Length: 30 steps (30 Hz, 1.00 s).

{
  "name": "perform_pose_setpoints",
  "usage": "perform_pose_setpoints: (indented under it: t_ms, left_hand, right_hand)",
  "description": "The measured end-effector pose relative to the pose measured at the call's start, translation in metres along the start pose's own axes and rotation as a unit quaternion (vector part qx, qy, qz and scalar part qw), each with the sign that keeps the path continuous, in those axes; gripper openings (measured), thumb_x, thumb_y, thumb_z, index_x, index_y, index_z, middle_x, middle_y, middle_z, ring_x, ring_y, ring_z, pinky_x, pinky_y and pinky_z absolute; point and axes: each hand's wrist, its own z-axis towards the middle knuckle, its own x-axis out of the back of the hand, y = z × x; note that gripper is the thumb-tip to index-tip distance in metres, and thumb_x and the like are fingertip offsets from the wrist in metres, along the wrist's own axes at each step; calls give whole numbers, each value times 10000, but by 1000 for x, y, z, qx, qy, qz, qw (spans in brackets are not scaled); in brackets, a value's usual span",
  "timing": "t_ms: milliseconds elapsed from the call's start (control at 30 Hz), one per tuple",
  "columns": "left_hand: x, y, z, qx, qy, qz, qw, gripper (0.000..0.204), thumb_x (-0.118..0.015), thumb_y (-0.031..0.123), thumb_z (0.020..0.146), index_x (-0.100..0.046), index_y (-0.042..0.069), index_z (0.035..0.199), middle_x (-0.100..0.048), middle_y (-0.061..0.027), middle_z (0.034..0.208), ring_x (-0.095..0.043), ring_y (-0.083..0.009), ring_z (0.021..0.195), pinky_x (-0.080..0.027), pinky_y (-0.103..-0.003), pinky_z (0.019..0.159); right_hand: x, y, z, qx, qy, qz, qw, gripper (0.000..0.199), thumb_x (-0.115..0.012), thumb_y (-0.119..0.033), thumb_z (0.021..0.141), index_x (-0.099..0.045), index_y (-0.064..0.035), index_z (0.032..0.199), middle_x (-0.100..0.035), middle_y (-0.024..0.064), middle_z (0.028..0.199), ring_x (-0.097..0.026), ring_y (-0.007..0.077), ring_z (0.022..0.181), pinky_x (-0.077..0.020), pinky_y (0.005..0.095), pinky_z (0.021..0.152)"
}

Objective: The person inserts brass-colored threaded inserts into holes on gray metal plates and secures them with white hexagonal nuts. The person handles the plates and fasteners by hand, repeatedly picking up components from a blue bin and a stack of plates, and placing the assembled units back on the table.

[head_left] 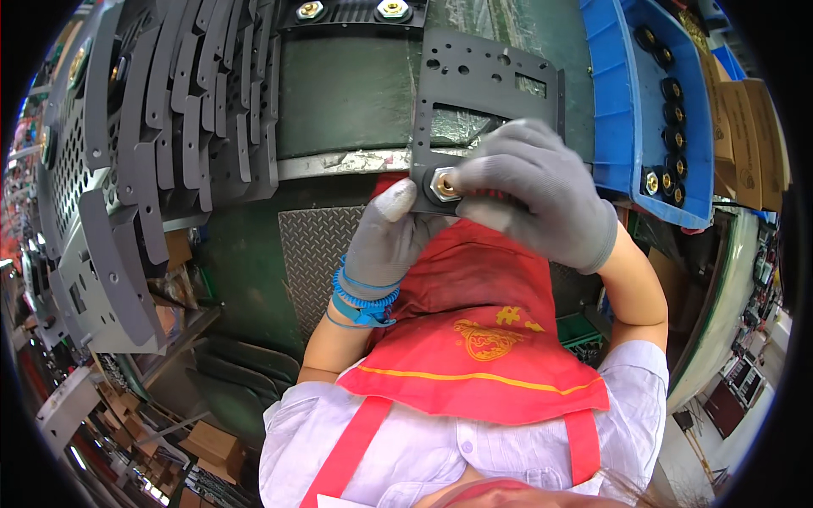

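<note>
Perforated metal panel held across bench edge; both gloved hands at its near end

Dark grey, with round holes and rectangular cut-outs, the panel lies with its far part over the green workbench and its near end projecting past the bench edge toward the person. A hex nut with a brass-coloured centre sits on a black round base at the near left corner.

Left hand, grey-gloved: grasping that corner, thumb on top just beside the nut, the other fingers mostly hidden beneath. A blue coiled wristband is worn on this wrist.

Right hand, likewise gloved and slightly blurred: fingers curled over the near end, tips at the nut. Whether they grip it or merely touch it cannot be determined.

Surroundings: at left, a row of similar grey panels stands on edge. At the far side, another panel carries two hex nuts. At right, a blue plastic bin contains black round fittings; cardboard boxes stand beyond it.
</note>
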Motion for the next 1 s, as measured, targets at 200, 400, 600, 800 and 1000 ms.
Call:
perform_pose_setpoints:
  t_ms: [200, 400, 600, 800, 1000]
  left_hand:
    - [-26, 20, -6, -62, 35, 84, 994, 491, -528, 325, 967, -556, -95, 1221, -630, -158, 1168, -634, -216, 1079, -506, -355, 971]
    - [-29, 65, 25, -168, 64, 135, 974, 556, -456, 449, 1015, -578, -69, 1174, -649, -138, 1089, -648, -214, 992, -525, -334, 888]
    - [-9, 74, 68, -438, 264, 496, 701, 373, -517, 278, 1020, -606, -32, 1209, -654, -134, 1130, -618, -218, 1060, -488, -345, 938]
    - [-1, 72, 68, -450, 211, 534, 684, 243, -622, 137, 920, -649, -36, 1089, -673, -193, 1070, -650, -323, 989, -509, -384, 878]
    - [-4, 71, 66, -442, 214, 559, 668, 206, -587, 87, 943, -663, -34, 1091, -680, -156, 1058, -642, -252, 983, -493, -342, 899]
  right_hand:
    - [-17, 4, 2, -20, 11, 57, 998, 415, -744, -142, 784, -626, -106, 1181, -621, 119, 1185, -594, 339, 1083, -467, 434, 918]
    - [-10, 1, 33, -31, 57, -191, 979, 651, -774, -348, 777, -565, -150, 1361, -616, 132, 1099, -611, 344, 977, -484, 424, 843]
    - [-15, 42, 115, -21, 114, -283, 952, 569, -767, -283, 782, -591, -101, 1291, -647, 153, 1085, -630, 324, 993, -492, 394, 894]
    - [-34, 70, 167, 21, 100, -335, 937, 600, -726, -410, 821, -591, -140, 1340, -627, 134, 1124, -605, 328, 1053, -469, 442, 907]
    - [-38, 77, 167, -103, 17, -351, 930, 572, -682, -408, 857, -577, -142, 1353, -610, 148, 1167, -568, 333, 1120, -438, 441, 950]
